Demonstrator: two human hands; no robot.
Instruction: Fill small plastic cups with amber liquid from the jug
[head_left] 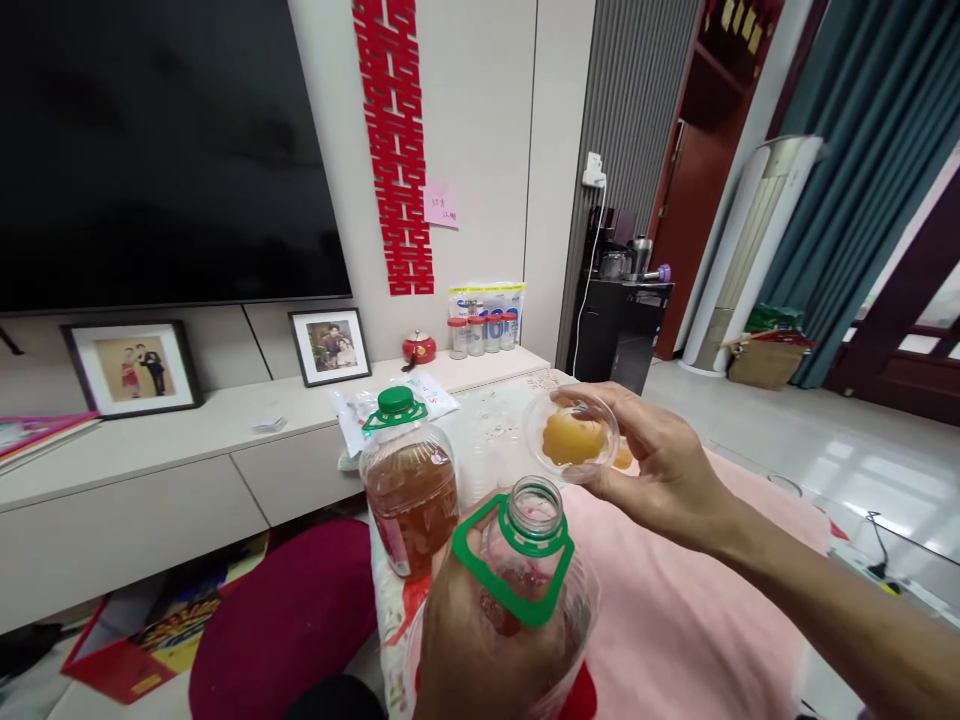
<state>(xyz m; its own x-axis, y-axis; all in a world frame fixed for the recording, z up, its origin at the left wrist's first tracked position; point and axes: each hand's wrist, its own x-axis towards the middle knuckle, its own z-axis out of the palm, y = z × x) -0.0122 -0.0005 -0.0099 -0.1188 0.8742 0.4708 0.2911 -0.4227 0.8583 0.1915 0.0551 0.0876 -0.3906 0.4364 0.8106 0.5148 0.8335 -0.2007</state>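
My left hand is wrapped round a clear plastic bottle with an uncapped mouth and a green carrying ring at its neck, held close below me. My right hand grips a small clear glass cup with amber liquid in it, tilted just above and beside the bottle's mouth. A second large bottle of amber liquid, with a green cap and green handle, stands upright on the table to the left of the open bottle.
A table with a pink cloth lies below my hands. A white TV cabinet carries framed photos, jars and a red pot. A maroon stool sits lower left. A black side table stands behind.
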